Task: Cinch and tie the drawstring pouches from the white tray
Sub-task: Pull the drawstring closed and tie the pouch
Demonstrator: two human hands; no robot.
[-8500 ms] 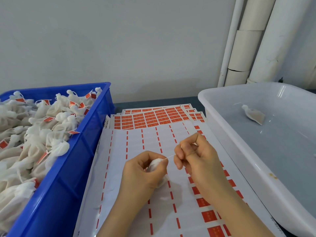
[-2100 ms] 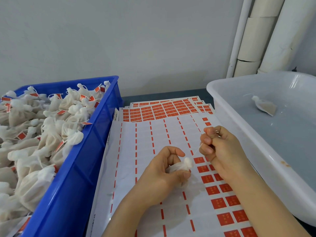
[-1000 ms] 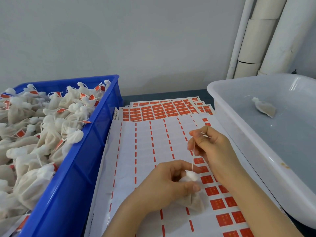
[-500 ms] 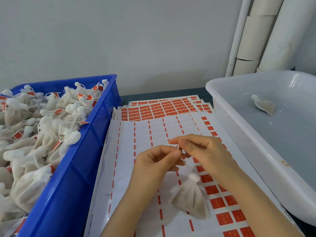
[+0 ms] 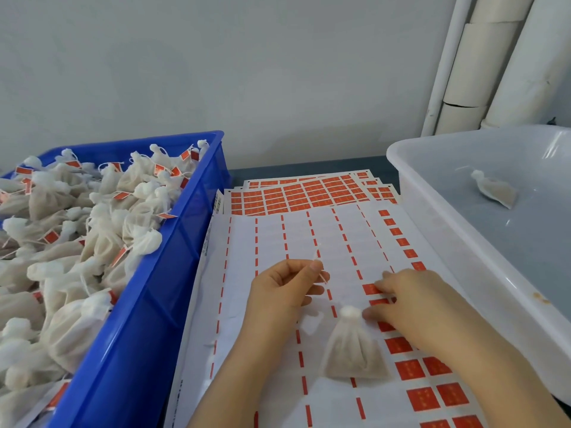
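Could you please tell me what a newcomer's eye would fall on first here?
The blue crate at left, heaped with tied pouches bearing red tags, draws the eye first. In the middle, a pouch lies on the sticker sheets. The left hand pinches a thin string and the right hand touches the sheets. At right, the white tray holds one lone pouch.

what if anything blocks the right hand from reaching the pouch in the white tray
Likely yes, nothing blocks it: the right hand rests on the sticker sheet beside the open-topped white tray, where the pouch lies alone.
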